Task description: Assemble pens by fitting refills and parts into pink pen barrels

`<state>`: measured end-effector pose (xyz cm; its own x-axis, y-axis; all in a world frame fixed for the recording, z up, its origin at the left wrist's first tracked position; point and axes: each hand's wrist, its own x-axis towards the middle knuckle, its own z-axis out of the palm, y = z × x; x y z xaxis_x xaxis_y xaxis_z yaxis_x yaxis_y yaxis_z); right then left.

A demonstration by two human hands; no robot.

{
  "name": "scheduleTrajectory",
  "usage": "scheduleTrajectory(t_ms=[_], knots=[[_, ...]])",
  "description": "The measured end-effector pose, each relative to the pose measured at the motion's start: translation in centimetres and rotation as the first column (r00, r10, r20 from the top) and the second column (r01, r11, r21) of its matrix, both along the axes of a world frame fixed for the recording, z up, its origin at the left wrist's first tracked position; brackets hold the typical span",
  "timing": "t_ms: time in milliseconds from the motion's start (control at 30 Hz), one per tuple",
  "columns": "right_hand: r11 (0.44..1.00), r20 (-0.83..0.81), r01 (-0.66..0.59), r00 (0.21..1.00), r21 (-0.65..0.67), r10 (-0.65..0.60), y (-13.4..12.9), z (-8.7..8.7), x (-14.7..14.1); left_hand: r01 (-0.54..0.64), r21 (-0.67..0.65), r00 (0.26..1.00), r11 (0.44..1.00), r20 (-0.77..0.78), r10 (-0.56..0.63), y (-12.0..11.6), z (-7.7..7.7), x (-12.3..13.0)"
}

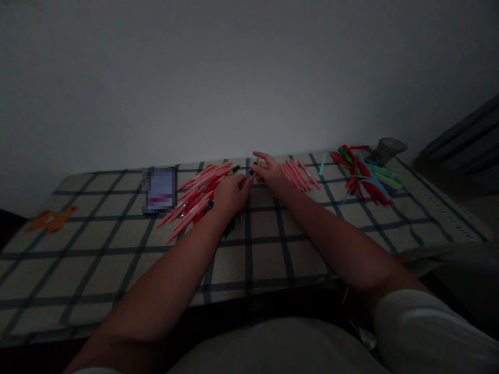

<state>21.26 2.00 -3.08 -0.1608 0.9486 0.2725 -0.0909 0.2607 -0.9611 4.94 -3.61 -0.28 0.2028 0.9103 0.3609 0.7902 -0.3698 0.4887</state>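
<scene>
Pink pens (197,200) lie in a loose heap left of centre, on the checked cloth (117,249). Further left sit an orange figure (50,219) and a small dark box (159,189). The left hand (230,195) rests at the heap's right edge, fingers curled toward a small dark pen part (252,170) at mid-frame; the right hand (268,174) meets it there, fingers partly spread. Whether either hand truly pinches the part is too dim to tell. It looks like one pen being fitted together. A neater pink row (300,175) lies just right, then coloured strips (366,174) and a cup (385,149). Aligning the small pieces needs both fingertips steady.
</scene>
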Motion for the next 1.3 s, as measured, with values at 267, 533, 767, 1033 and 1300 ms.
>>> scheduleTrajectory(t_ms=[267,533,767,1033,1300], knots=[[0.999,-0.051,0.003,0.999,-0.048,-0.006,-0.9,0.9,-0.3,-0.014,-0.008,1.000,1.000,-0.015,0.014,0.0,0.0,0.0],[0.998,-0.008,0.001,1.000,-0.061,-0.002,-1.2,1.4,-0.3,-0.002,-0.022,1.000,1.000,-0.031,0.002,-0.1,0.2,0.1],[0.999,-0.041,-0.009,0.999,-0.052,0.007,-1.0,1.2,-0.4,-0.012,-0.015,1.000,1.000,-0.019,0.011,0.0,0.0,0.0],[0.991,-0.093,0.003,0.996,-0.137,-0.016,-1.2,1.6,-0.5,-0.027,-0.016,1.000,0.999,-0.010,0.027,0.0,0.0,0.0],[0.997,-0.020,0.009,1.000,-0.079,-0.011,-0.6,0.9,-0.4,-0.031,-0.016,1.000,0.999,-0.002,0.031,0.0,0.0,0.0]])
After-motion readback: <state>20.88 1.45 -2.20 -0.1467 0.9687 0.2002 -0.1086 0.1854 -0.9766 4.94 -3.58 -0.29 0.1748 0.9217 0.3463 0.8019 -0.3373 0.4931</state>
